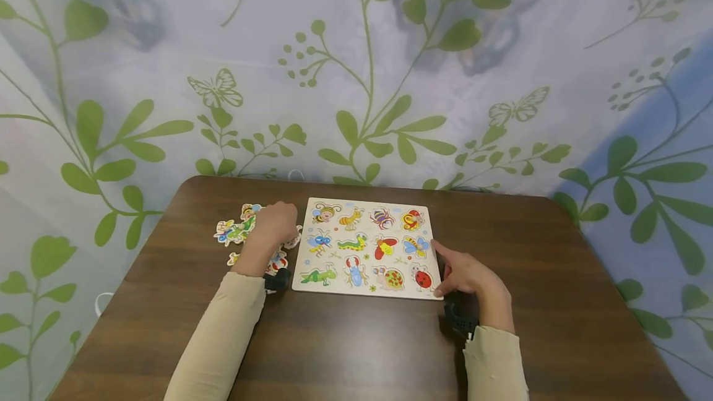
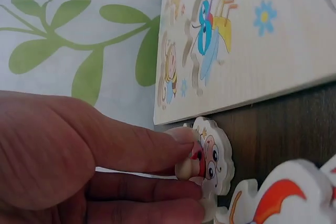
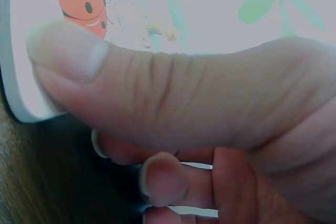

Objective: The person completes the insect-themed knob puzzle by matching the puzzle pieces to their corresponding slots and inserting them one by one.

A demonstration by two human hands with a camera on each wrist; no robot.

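A wooden insect puzzle board (image 1: pixel 341 289) lies flat on the table, printed with several bugs in shallow recesses. To its left, my left hand (image 1: pixel 270 228) reaches into a loose group of cut-out pieces. Thumb and fingers pinch a puzzle piece (image 2: pixel 212 156) with a pink, big-eyed face and some red, close beside the board's edge; the fingers cover part of it. At the board's right side is my right hand (image 1: pixel 468 272), thumb on the lower right corner near the ladybug picture (image 1: pixel 422 278), index finger stretched to the right edge. Its other fingers bend below the thumb in the right wrist view.
More loose pieces lie left of the board, among them a green and blue one (image 1: pixel 225 232) and a red and white one (image 1: pixel 278 261). The brown table (image 1: pixel 367 351) meets a leaf-patterned curtain (image 1: pixel 250 42) at its back edge. Both wrists wear black bands.
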